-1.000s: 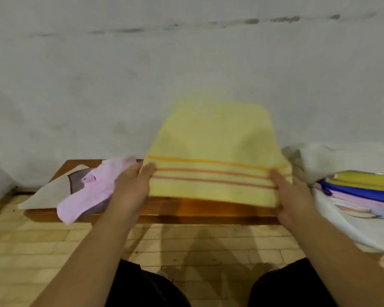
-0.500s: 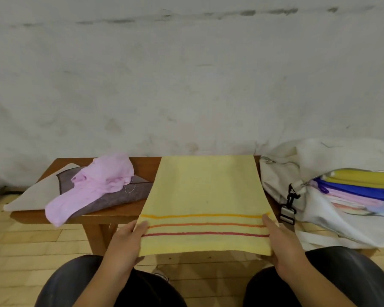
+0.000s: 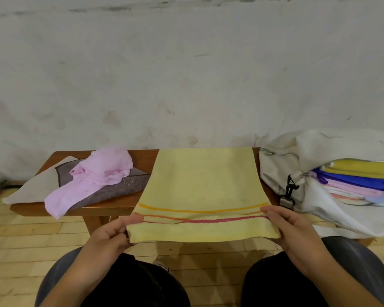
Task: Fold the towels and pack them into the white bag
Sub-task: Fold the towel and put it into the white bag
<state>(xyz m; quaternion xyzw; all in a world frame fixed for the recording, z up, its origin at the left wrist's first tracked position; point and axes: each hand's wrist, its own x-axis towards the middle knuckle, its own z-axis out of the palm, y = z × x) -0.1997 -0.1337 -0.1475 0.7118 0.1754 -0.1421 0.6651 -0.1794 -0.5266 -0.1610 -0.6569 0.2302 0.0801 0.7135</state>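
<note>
**As left hand [image 3: 108, 237] and right hand [image 3: 295, 231] pinch its near corners, yellow towel [image 3: 203, 185] lies across the table [image 3: 111, 206]**

Where the yellow towel runs past the table's 6 o'clock edge, both hands hold its striped end up off the wood. The left hand grips the corner at 7 o'clock between thumb and curled fingers, and the right hand pinches the corner at 5 o'clock. From there the cloth lies flat, reaching the table's far edge at 12 o'clock, by the wall [image 3: 186, 74]. At 9 o'clock a crumpled pink towel [image 3: 93, 180] sits on a grey towel [image 3: 120, 189], which overlaps a pale cloth [image 3: 31, 187] hanging off the table's end. At 3 o'clock, just beside the yellow towel, the white bag [image 3: 282, 165] lies open on its side. Folded towels [image 3: 359, 180] in yellow, blue and pink are stacked inside it, and a black clip [image 3: 289, 189] hangs at its front.
</note>
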